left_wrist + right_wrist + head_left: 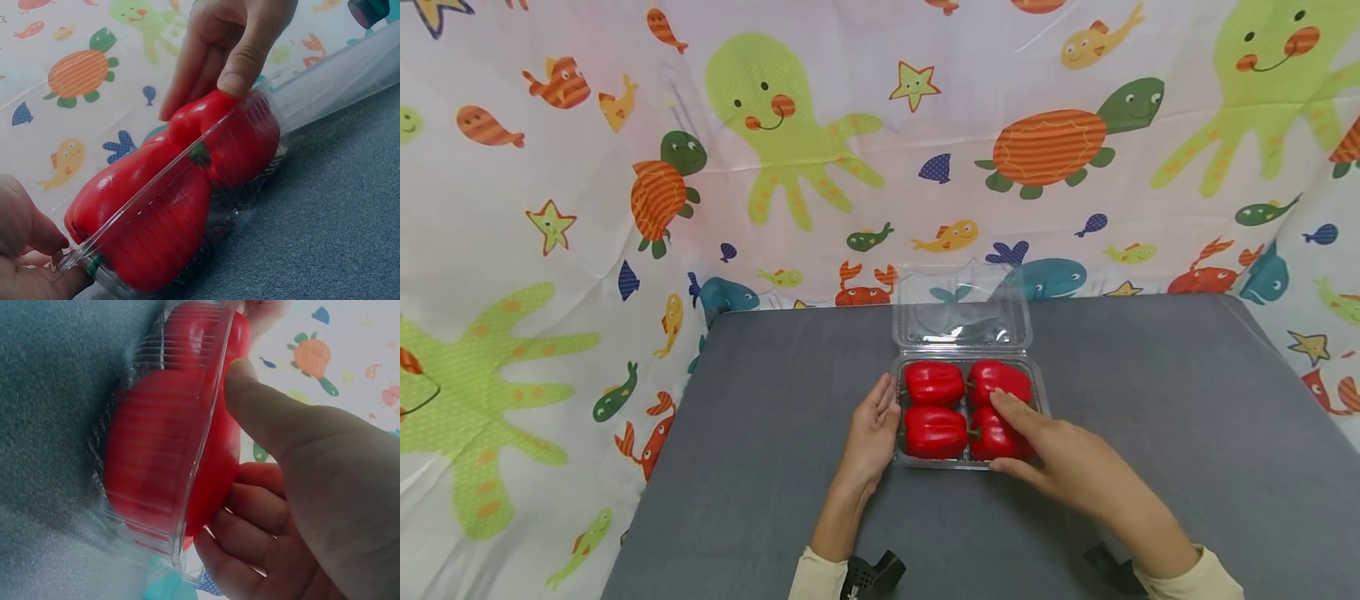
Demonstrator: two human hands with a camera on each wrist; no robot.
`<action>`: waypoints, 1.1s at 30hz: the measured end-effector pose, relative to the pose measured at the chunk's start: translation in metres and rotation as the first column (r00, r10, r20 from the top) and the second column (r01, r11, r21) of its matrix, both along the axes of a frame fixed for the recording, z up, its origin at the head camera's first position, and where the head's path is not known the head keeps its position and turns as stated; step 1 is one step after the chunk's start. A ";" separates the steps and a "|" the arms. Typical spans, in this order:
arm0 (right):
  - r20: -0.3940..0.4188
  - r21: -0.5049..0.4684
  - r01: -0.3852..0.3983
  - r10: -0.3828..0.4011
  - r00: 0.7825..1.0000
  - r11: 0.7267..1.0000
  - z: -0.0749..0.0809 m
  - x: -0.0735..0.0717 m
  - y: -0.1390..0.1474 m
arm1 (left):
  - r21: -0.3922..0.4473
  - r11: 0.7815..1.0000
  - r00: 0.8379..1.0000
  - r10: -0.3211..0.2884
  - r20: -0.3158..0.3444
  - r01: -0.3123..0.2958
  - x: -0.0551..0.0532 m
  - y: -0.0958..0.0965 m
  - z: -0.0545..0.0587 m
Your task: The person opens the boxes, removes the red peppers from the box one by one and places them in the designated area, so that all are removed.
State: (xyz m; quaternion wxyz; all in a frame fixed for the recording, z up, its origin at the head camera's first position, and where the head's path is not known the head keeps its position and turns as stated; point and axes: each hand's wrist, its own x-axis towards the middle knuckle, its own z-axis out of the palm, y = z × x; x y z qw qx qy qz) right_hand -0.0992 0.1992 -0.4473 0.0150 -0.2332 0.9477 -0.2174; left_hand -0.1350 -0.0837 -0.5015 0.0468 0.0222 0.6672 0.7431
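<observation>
A clear plastic clamshell container [898, 460] holds several red bell peppers, two in the back row and two in front. Its lid [961, 325] stands raised at the back. At the container's left side, my left hand [871, 433] pinches the rim between thumb and fingers, as the left wrist view shows. My right hand [1067, 458] reaches over the front right bell pepper [994, 435], thumb on its near side and fingers across its far side. In the right wrist view the bell pepper [215, 469] sits between my thumb and curled fingers, within the container wall.
The container rests on a grey table [775, 400]. A curtain [850, 150] printed with sea animals hangs behind the table and along its left and right sides. Black straps with small cameras [874, 575] sit at both wrists, by the cream sleeves.
</observation>
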 end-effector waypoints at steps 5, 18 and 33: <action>-0.014 -0.012 0.006 -0.007 1.000 1.000 -0.002 -0.001 -0.002 | 0.003 1.000 1.000 0.003 0.001 -0.003 0.000 -0.001 0.000; 0.003 -0.030 0.029 -0.028 1.000 0.999 -0.002 -0.005 -0.004 | -0.008 1.000 1.000 -0.006 0.007 0.006 0.000 -0.002 0.000; 0.025 0.001 0.018 -0.018 1.000 1.000 0.005 -0.010 -0.001 | -0.007 1.000 1.000 -0.010 0.001 0.010 0.000 -0.001 -0.001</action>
